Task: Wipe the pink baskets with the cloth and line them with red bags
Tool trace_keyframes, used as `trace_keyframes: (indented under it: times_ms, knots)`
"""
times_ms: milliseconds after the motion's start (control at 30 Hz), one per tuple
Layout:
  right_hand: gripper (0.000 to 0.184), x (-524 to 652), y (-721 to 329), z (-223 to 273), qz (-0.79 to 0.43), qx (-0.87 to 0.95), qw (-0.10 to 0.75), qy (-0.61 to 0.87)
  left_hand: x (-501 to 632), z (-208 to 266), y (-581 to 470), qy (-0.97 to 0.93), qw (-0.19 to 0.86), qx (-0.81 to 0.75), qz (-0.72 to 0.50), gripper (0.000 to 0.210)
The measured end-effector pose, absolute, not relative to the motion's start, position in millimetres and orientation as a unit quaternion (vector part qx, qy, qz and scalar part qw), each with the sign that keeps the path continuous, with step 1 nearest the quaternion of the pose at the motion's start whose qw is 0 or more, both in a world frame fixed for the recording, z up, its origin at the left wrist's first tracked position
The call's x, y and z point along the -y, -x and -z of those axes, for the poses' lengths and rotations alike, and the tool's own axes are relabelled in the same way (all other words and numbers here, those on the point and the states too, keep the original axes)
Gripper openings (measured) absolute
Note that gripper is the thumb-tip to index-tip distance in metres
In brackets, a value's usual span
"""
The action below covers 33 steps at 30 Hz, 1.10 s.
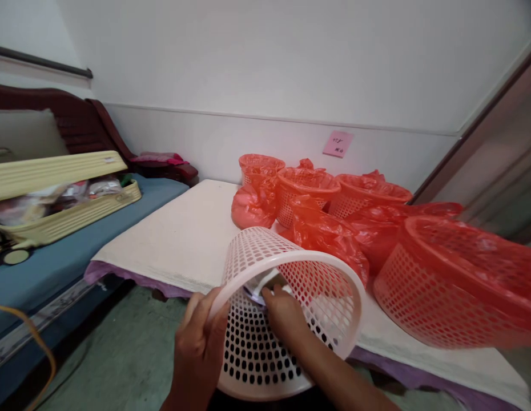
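A pale pinkish-white plastic basket (321,256) with a holed wall is tilted on its side, its mouth facing me. My left hand (199,331) is closed on the left side of its rim, thumb inside and fingers outside. Reaching in through the mouth, my right hand (285,317) is deep in the basket with its fingers closed. At those fingertips, near the bottom, is a small white item with a purplish edge (257,295); its kind is not clear.
Several red holed baskets (306,181) lined with red plastic bags stand on the white-covered surface (171,240). A red bag (253,202) lies among them. A pink note (338,144) is on the wall. At left, an open yellow suitcase (85,211) lies on a blue bed (156,194).
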State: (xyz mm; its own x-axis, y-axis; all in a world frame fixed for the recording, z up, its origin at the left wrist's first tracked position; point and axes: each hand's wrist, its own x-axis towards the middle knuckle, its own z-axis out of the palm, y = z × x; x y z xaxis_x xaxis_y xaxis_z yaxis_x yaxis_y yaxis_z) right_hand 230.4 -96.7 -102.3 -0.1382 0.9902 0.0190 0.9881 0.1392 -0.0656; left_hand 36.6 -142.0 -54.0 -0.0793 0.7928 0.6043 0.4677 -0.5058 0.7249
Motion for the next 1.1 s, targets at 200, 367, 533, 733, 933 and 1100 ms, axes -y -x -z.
trace_keyframes:
  times_ms: [200,367,533,733,933,1100]
  knots:
    - [0.041,95,-208,100,-0.072,0.799,0.106,0.587,144,44,-45,-0.644,0.162,-0.487,-0.567,0.026]
    - [0.047,97,-241,60,0.007,0.783,0.141,0.606,140,38,-41,-0.632,0.156,-0.507,-0.565,0.026]
    - [0.047,81,-267,42,0.113,0.766,0.079,0.628,138,35,-41,-0.626,0.152,-0.504,-0.576,0.026]
    - [0.025,76,-243,86,0.047,0.788,-0.011,0.613,146,43,-41,-0.653,0.141,-0.487,-0.563,0.026]
    - [0.021,91,-247,70,0.035,0.826,-0.031,0.562,145,42,-35,-0.641,0.151,-0.507,-0.556,0.028]
    - [0.019,128,-256,33,0.047,0.831,-0.062,0.550,135,40,-22,-0.612,0.169,-0.540,-0.553,0.027]
